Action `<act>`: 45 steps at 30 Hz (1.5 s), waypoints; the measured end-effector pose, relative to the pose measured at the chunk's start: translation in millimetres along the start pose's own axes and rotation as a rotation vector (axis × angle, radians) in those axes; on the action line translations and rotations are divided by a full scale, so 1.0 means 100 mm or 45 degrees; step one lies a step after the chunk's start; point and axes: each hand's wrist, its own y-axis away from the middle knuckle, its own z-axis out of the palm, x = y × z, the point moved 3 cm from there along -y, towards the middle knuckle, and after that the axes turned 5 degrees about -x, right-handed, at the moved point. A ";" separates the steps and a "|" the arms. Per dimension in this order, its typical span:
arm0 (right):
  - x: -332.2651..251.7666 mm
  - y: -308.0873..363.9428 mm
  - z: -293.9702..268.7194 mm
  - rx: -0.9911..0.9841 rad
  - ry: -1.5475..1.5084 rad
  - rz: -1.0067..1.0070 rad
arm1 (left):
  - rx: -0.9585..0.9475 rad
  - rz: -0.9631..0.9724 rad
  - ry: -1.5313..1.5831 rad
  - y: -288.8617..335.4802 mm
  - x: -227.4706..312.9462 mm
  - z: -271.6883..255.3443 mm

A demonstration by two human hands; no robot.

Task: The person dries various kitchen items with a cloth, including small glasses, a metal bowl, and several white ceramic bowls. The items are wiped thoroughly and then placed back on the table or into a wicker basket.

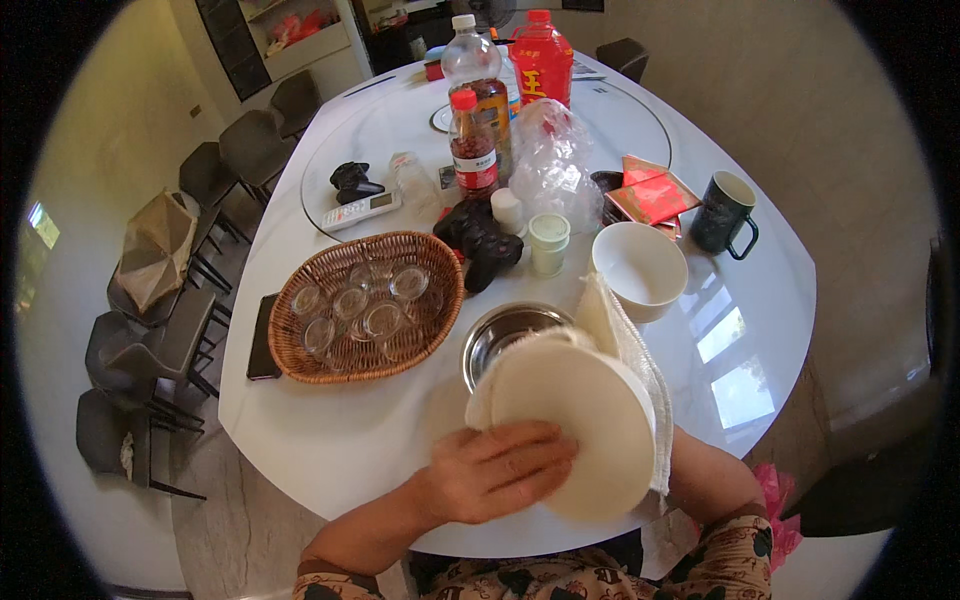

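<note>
A white bowl (585, 430) is tipped up in front of me, close to the table's near edge. My left hand (505, 470) grips it from the left, fingers laid together across its surface and slightly blurred. A white cloth (625, 350) hangs behind the bowl and down its right side. My right forearm (710, 475) reaches in behind bowl and cloth, which hide the right hand and its fingers. Just beyond the bowl sits a steel basin (490, 345), partly covered by it. Another white bowl (640, 268) stands upright farther right.
Left is a wicker basket (365, 375) of small glass cups, beside a dark flat object (262, 340). Beyond stand game controllers (480, 240), a remote (362, 212), a pale green cup (548, 245), bottles (472, 150), a plastic bag (555, 165), red packets (655, 195) and a dark mug (724, 212).
</note>
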 end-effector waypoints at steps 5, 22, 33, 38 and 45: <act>-0.08 0.04 0.16 -0.217 0.543 -0.459 | 0.275 -0.366 -0.250 0.03 -0.29 -0.10; -0.73 0.19 -0.02 0.294 0.179 -1.322 | 0.169 -0.332 -0.383 0.03 -0.39 0.02; -1.16 0.22 -0.09 1.113 2.293 -1.334 | -0.354 -0.392 -0.324 0.08 -0.36 0.25; -0.95 0.06 -0.17 0.920 2.498 -0.945 | -0.270 -0.468 -0.408 0.01 -0.37 0.20; -0.85 -0.07 -0.28 0.863 2.574 -0.762 | -0.372 -0.332 -0.236 0.08 -0.32 0.33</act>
